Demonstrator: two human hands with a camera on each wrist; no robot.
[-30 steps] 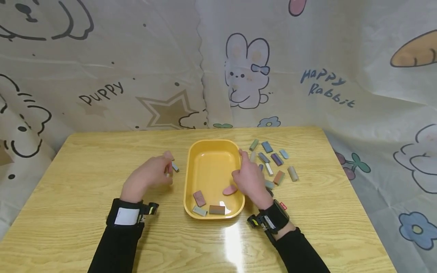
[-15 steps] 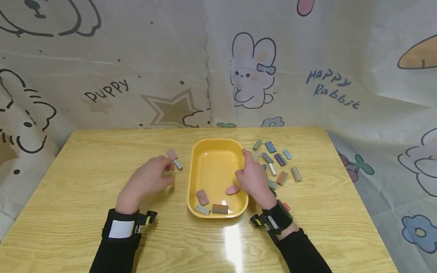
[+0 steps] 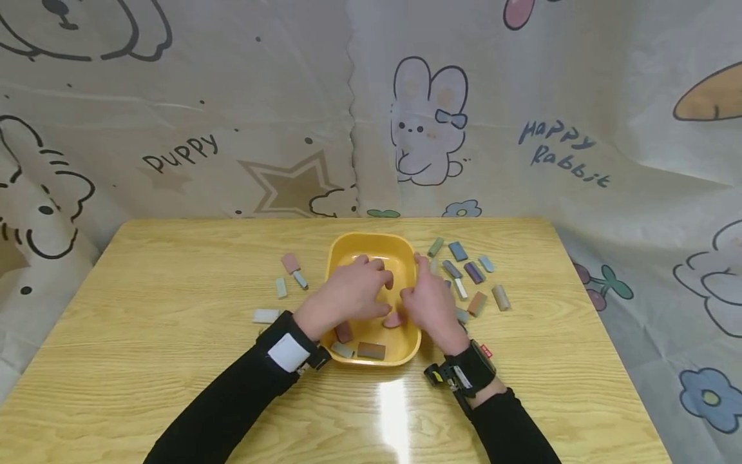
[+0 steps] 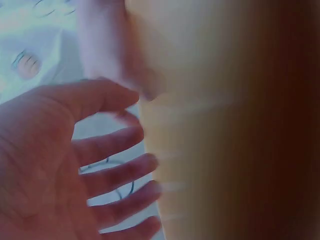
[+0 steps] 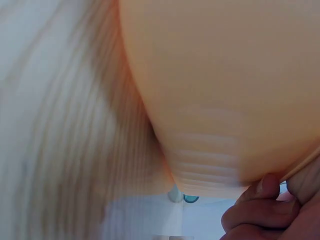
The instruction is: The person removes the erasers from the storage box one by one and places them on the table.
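My left hand (image 3: 352, 289) hangs over the yellow tray (image 3: 371, 237), fingers spread and slightly bent. In the left wrist view the gap between its thumb and fingers (image 4: 120, 170) shows nothing held. The right hand (image 3: 431, 303) grips the tray's right rim, index finger stretched along it; its curled fingers (image 5: 262, 215) show at the edge in the right wrist view. Inside the tray, near the front, lie a dull red block (image 3: 344, 332), a pale grey piece (image 3: 342, 350) and a brown-grey piece (image 3: 371, 350). A pink oval piece (image 3: 393, 320) sits between the hands.
Left of the tray lie a pink piece (image 3: 290, 262), a light blue stick (image 3: 300, 280), a pale green piece (image 3: 281, 288) and a white block (image 3: 266, 316). Several coloured pieces, including a purple one (image 3: 474, 272) and an orange-brown one (image 3: 477, 304), are scattered to its right on the wooden table (image 3: 145, 361).
My left hand has moved right, from the pieces at the left to over the tray, uncovering the pale green piece and the white block. The right hand stays on the rim.
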